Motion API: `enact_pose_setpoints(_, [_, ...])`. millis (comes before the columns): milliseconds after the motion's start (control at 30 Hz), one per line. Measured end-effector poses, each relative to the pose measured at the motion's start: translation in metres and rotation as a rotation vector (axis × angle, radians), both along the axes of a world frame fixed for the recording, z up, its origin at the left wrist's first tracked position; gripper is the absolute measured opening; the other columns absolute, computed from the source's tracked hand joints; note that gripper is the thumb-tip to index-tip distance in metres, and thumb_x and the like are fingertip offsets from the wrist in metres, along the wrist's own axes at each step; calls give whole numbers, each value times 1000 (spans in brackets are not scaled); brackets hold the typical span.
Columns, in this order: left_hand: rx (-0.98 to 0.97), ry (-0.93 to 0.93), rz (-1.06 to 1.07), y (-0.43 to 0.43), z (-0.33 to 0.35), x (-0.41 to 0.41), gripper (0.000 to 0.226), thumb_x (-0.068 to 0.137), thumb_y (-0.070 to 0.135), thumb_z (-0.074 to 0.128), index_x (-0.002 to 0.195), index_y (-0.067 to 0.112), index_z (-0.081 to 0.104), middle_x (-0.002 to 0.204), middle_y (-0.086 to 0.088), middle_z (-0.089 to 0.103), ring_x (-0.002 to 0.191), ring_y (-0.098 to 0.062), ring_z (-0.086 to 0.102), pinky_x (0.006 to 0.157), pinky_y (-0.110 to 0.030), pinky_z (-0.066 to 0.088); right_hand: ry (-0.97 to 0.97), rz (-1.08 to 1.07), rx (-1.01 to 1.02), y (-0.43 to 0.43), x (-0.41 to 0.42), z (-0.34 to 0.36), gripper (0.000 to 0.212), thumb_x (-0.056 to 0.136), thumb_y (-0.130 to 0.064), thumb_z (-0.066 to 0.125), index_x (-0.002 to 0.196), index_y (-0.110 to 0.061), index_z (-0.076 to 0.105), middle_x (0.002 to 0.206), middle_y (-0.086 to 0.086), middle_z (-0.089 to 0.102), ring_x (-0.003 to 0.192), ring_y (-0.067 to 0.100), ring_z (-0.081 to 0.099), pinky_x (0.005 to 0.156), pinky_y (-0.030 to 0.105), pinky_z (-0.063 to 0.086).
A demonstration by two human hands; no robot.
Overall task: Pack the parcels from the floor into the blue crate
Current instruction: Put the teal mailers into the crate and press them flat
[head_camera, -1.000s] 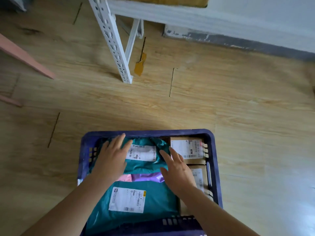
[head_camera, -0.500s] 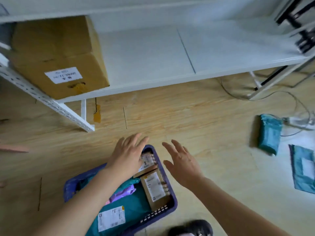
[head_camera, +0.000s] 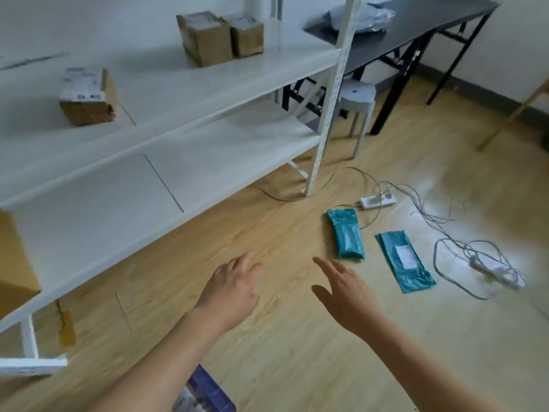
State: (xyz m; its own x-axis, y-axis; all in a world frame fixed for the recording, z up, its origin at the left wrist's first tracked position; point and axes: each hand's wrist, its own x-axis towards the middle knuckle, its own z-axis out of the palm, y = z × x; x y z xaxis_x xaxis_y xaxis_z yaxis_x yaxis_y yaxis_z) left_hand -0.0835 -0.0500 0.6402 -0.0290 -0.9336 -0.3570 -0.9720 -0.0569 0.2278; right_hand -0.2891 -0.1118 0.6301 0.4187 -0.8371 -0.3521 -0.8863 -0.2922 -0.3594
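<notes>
A: Nearest item?
B: One blue crate (head_camera: 208, 391), corner only, at bottom edge of view.
A: Hands?
B: Two. Left hand (head_camera: 234, 295) and right hand (head_camera: 347, 295) above floor (head_camera: 297, 352), fingers spread, holding nothing.
A: Parcels?
B: Two, teal, on floor beyond right hand: thicker parcel (head_camera: 347, 233), flat parcel (head_camera: 405, 260) just beside.
A: Farther?
B: Two power strips (head_camera: 378, 200); four cardboard boxes (head_camera: 205, 40) on white shelving (head_camera: 208, 162).

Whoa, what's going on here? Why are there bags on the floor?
A person is packing parcels into a blue crate, of which only a corner shows at the bottom edge. The left hand and right hand are empty, fingers spread, held out above the wooden floor. Ahead lie a plump teal parcel and a flat teal parcel with a white label, not yet picked up, near a power strip.
</notes>
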Motion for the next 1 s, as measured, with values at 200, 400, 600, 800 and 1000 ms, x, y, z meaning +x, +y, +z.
enact_pose_setpoints(200, [0,36,-116,-74,27,-93,58,94,30,46,147,28,23,158,3,7,144,-17,17,115,-33,18,7,-166,-56,-41,-102,38,57,95,-44,45,147,-32,24,142,-3,41,124,17,46,96,32,44])
enact_pose_setpoints(400, [10,77,-170,-143,47,-160,59,92,30,50,146,29,27,154,5,20,139,-16,29,110,-32,28,16,-273,-62,-76,-173,60,59,95,-44,45,147,-33,21,148,-3,35,131,18,41,103,34,40])
enact_pose_setpoints(600, [82,137,-185,-222,31,-210,60,91,32,53,145,29,27,153,7,23,136,-16,34,110,-33,32,45,-338,-31,-140,-226,48,59,95,-43,46,147,-33,21,147,-3,36,127,17,45,97,32,44])
enact_pose_setpoints(800, [135,193,-121,-347,-15,-237,61,90,34,56,145,30,29,151,7,27,134,-16,37,108,-32,35,51,-367,23,-260,-258,9,58,95,-40,46,147,-32,23,144,-5,38,124,15,46,95,30,45])
enact_pose_setpoints(1000, [225,247,2,-469,-64,-256,59,91,34,57,144,31,31,152,6,28,135,-16,37,107,-33,35,66,-354,124,-391,-282,-33,56,96,-36,46,147,-29,24,144,-3,39,125,16,46,96,27,42])
